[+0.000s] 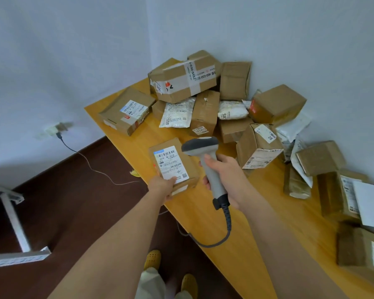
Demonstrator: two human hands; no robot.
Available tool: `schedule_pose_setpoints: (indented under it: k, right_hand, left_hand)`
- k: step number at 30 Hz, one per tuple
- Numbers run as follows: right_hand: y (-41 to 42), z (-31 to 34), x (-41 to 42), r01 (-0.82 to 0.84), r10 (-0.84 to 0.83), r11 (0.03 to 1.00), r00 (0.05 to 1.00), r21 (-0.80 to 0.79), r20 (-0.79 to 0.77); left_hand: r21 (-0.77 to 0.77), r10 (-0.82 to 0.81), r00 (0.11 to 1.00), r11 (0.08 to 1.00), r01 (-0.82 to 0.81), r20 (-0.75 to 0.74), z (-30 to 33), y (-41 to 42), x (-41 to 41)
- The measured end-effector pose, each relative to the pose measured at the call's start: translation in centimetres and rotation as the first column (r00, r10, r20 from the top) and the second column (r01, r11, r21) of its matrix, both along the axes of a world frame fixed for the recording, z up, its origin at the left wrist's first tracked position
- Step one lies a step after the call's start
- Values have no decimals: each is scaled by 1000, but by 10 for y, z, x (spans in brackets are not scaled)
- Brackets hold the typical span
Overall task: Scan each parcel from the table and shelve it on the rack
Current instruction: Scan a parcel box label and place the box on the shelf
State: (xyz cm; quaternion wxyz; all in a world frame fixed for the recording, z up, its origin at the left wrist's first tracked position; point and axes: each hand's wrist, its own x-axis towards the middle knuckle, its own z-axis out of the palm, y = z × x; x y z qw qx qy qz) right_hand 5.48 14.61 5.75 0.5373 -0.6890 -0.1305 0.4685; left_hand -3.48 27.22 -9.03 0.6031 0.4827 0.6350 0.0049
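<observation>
Held parcel: a small flat cardboard box, brown, with a white shipping label covering most of its upper face; I see barcodes, a blue strip at the label's top and a small QR mark near the lower right corner.
Position: it is lifted at the near left edge of the tabletop, label turned up toward the scanner head.
Left hand: I have it pinching the parcel's near corner, thumb on the label and fingers under the box.
Right hand: my fingers are wrapped around the grip of the scanner, whose head sits just right of the label and points down at it; whether a finger is on the trigger I cannot tell.
Handling, as I judge it: light, since one corner pinch carries it; stiff-walled, so it should keep its shape; the plain cardboard gives fair friction, the glossy label less.
Where to hold: I would grip along a short edge or under the base, keeping fingers clear of the barcodes.
Remaining stock: a heap of cardboard boxes and white padded mailers lies at the far and right side of the tabletop.
Rack: only a white frame shows at the near left; I cannot confirm it as the rack.
</observation>
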Motion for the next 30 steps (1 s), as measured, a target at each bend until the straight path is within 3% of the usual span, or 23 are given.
schedule_pose_setpoints:
  k: [11, 22, 30]
  right_hand:
    - [-19, 44, -6, -16, 16, 1000, 1000, 7, 13]
    - [-26, 69, -9, -8, 8, 1000, 999, 3, 50]
    - [-26, 94, -11, -24, 25, 1000, 995, -18, 93]
  left_hand:
    - [100, 55, 998, 994, -52, -34, -6, -1, 5]
    - [101, 45, 998, 994, -39, -53, -7, -1, 6]
    - [-65, 47, 999, 997, -48, -22, -6, 5, 5]
